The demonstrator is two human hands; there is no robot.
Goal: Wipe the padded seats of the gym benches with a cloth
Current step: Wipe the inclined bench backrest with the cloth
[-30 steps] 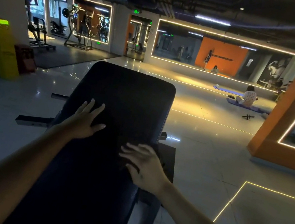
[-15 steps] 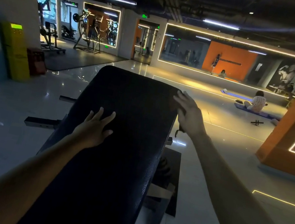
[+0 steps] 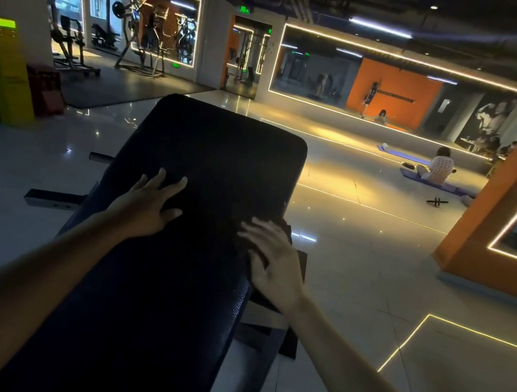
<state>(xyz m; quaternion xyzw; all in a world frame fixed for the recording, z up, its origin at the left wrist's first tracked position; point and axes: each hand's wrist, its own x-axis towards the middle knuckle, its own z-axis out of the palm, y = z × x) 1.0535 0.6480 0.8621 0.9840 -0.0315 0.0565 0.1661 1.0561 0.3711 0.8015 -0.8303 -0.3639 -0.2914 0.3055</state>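
My pad [image 3: 218, 161] dark, fine-grained, matt leatherette, cloth [image 3: 283, 231] under my right hand [image 3: 273, 263] dark and soft-looking, frame [image 3: 51, 199] matt grey metal, floor [image 3: 358, 264] glossy, reflective tile

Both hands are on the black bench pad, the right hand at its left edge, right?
Not quite. The head view shows the right hand at the right edge of the black bench pad; the left hand does rest on it.
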